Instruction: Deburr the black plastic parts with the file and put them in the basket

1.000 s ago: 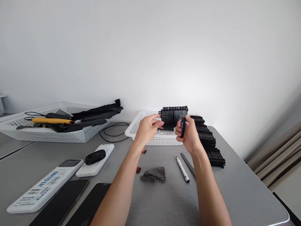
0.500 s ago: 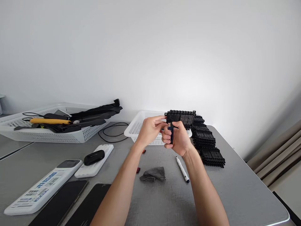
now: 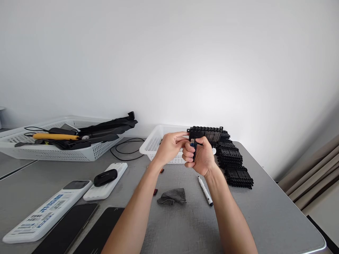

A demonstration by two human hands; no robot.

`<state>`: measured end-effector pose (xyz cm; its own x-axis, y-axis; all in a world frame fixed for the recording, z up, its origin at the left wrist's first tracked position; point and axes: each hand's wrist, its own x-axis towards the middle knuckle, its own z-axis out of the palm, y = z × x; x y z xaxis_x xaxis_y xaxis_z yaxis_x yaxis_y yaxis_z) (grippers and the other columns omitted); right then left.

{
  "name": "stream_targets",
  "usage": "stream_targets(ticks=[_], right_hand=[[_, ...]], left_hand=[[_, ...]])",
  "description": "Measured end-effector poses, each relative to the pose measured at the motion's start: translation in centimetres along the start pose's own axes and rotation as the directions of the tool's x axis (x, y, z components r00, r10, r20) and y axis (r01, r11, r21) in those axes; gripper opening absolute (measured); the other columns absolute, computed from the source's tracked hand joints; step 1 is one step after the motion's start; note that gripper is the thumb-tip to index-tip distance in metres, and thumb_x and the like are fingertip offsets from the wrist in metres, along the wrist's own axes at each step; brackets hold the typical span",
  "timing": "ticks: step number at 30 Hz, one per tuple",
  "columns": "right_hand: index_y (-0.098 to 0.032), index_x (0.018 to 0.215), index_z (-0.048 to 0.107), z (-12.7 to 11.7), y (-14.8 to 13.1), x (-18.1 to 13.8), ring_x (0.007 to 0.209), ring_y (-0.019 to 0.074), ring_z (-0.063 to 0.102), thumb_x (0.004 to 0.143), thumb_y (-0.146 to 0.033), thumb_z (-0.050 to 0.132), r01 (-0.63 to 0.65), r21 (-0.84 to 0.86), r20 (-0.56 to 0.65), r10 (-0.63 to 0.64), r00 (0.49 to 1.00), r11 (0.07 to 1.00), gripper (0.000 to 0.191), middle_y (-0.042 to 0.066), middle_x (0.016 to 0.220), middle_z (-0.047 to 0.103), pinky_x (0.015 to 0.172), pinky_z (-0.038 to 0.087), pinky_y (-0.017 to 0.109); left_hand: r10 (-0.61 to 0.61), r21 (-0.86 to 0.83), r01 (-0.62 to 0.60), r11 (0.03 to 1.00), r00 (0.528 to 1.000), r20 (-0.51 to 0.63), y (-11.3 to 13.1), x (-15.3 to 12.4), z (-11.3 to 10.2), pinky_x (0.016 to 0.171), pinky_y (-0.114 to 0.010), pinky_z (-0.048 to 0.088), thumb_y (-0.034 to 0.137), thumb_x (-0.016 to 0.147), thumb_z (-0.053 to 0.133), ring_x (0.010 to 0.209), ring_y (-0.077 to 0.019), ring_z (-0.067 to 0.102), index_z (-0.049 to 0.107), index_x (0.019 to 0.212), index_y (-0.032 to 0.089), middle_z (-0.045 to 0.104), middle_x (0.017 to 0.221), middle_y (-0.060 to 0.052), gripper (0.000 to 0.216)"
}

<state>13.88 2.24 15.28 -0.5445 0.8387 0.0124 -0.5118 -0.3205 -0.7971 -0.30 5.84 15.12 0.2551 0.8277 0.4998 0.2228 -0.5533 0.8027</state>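
Note:
A black ribbed plastic panel (image 3: pixel 208 134) is raised in front of me, over the right part of a white basket. My left hand (image 3: pixel 171 145) is closed at the panel's left edge, thumb and fingers pinching there. Wrapped in the fingers of my right hand (image 3: pixel 199 155) is a dark blue stick with a metal USB-like end (image 3: pixel 192 141), which points up. That end lies close in front of the panel's lower left; whether they touch I cannot tell. My right thumb rests beside the stick.
Behind my hands stands the white basket (image 3: pixel 152 146). Stacked black panels (image 3: pixel 230 155) lie to the right. A marker (image 3: pixel 205 191), grey cloth (image 3: pixel 172 196) and small dark red piece (image 3: pixel 155 192) lie nearer. On the left are power banks (image 3: pixel 47 211), phones (image 3: pixel 67 227) and a filled basket (image 3: pixel 87 154).
The panel has shifted slightly right and down. More of the blue stick's metal end shows between my hands. Both hands keep nearly the same place and grip.

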Motion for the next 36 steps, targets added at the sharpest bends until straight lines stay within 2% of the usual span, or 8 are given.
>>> stream_targets(ticks=[6, 17, 28, 36], right_hand=[[-0.023, 0.062, 0.028, -0.2, 0.0, 0.2, 0.050, 0.0101, 0.018, 0.072, -0.046, 0.041, -0.006, 0.017, 0.002, 0.006, 1.000, 1.000, 0.027, -0.005, 0.057, 0.023, 0.042, 0.013, 0.020], [-0.022, 0.062, 0.029, -0.6, -0.1, 0.2, 0.050, 0.0098, 0.018, 0.073, -0.041, 0.041, -0.024, 0.084, 0.042, 0.020, 0.999, 0.996, 0.024, -0.005, 0.058, 0.024, 0.041, 0.014, 0.019], [-0.023, 0.064, 0.026, -1.5, -1.1, -0.4, 0.050, 0.0103, 0.018, 0.074, -0.043, 0.042, -0.011, 0.128, 0.000, 0.011, 1.000, 0.992, 0.027, -0.005, 0.058, 0.023, 0.041, 0.016, 0.019], [-0.023, 0.065, 0.025, -2.5, -1.9, -1.0, 0.051, 0.0105, 0.019, 0.073, -0.041, 0.044, 0.033, 0.168, -0.005, -0.033, 0.999, 0.985, 0.027, -0.005, 0.059, 0.022, 0.041, 0.015, 0.019]], left_hand=[[-0.008, 0.018, 0.008, 1.000, 1.000, 0.001, 0.3, -0.1, 0.1, 0.085, -0.033, 0.054, 0.023, 0.080, 0.052, 0.080, -0.0197, 0.072, 0.074, 0.107, 0.018, 0.078, 0.088, -0.003, 0.035], [0.011, 0.013, -0.012, 1.000, 1.000, 0.012, 0.2, -0.1, 0.2, 0.089, -0.035, 0.054, 0.024, 0.082, 0.053, 0.088, -0.0221, 0.072, 0.073, 0.109, 0.018, 0.077, 0.099, -0.006, 0.035], [-0.054, -0.124, 0.050, 0.991, 0.998, -0.026, -0.2, 0.0, -0.3, 0.086, -0.041, 0.058, 0.037, 0.077, 0.067, 0.090, -0.0254, 0.072, 0.072, 0.109, 0.016, 0.077, 0.097, -0.008, 0.038], [-0.096, -0.161, 0.083, 0.983, 0.992, -0.079, -1.2, 0.0, -0.9, 0.083, -0.045, 0.059, 0.045, 0.073, 0.074, 0.077, -0.0257, 0.073, 0.070, 0.112, 0.014, 0.076, 0.100, -0.012, 0.051]])
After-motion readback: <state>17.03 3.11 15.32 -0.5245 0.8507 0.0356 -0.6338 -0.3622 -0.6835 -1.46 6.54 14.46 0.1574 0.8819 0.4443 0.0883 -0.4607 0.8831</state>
